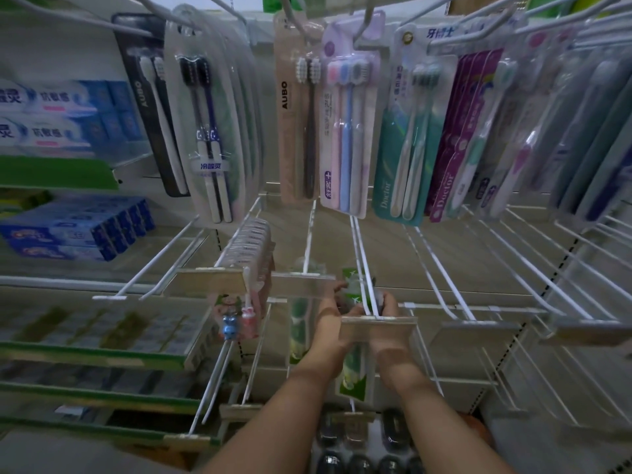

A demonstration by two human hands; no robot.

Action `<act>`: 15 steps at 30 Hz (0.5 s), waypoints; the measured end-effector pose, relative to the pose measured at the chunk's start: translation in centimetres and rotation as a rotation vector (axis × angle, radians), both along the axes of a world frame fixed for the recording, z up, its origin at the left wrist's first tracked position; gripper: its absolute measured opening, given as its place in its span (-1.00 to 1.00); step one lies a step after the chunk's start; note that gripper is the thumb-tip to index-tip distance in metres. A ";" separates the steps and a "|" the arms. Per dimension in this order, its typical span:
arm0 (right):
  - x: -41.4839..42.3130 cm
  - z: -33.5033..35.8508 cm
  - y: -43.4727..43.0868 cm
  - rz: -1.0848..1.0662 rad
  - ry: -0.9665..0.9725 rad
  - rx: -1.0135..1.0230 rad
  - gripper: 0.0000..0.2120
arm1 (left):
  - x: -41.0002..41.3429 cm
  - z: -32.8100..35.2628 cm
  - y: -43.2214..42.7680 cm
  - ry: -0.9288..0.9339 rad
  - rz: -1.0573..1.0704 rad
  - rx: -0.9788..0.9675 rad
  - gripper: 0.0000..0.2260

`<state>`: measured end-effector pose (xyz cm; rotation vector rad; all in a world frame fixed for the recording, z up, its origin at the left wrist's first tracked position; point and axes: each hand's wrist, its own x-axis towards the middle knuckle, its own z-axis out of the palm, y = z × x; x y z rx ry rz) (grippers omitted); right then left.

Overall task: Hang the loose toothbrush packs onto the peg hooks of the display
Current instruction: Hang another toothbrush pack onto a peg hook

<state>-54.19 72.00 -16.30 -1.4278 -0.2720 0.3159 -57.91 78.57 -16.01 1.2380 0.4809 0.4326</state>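
Fingers [340, 287]: curled, both sets pinching the top edge of one green toothbrush pack [353, 372], partly hidden behind a clear label holder [376, 328].
Left hand [330, 307], right hand [388, 306]: either side of the pack's top, at the front end of a twin-wire peg hook [359, 244].
Pack: hangs below the hands; whether its hole is on the wire cannot be told.
Progress, judged: mid-task. Upper-row packs [345, 131] hung, children's brush packs [244, 249] hung; bare hooks [441, 268] to the right unfilled.
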 end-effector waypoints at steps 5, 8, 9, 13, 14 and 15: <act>-2.4 -0.4 -0.7 -0.035 0.025 0.088 -0.86 | -1.8 -0.4 -1.0 -0.012 0.025 0.086 -0.79; -3.7 -0.9 -1.1 -0.106 -0.001 0.077 -0.78 | -2.7 0.1 -1.9 -0.031 0.073 0.030 -0.84; -4.1 -0.9 -1.2 -0.111 -0.007 0.041 -0.74 | -3.0 0.1 -2.2 -0.038 0.083 0.020 -0.80; -5.7 -0.1 -2.7 -0.061 0.085 -0.027 -0.71 | -5.0 0.1 -3.3 0.006 0.080 0.022 -0.72; -6.1 0.2 -3.0 -0.045 0.102 -0.024 -0.69 | -5.3 0.2 -3.4 0.007 0.077 0.009 -0.71; -6.4 0.4 -3.2 -0.041 0.099 -0.024 -0.67 | -5.6 0.3 -3.5 0.008 0.079 -0.005 -0.70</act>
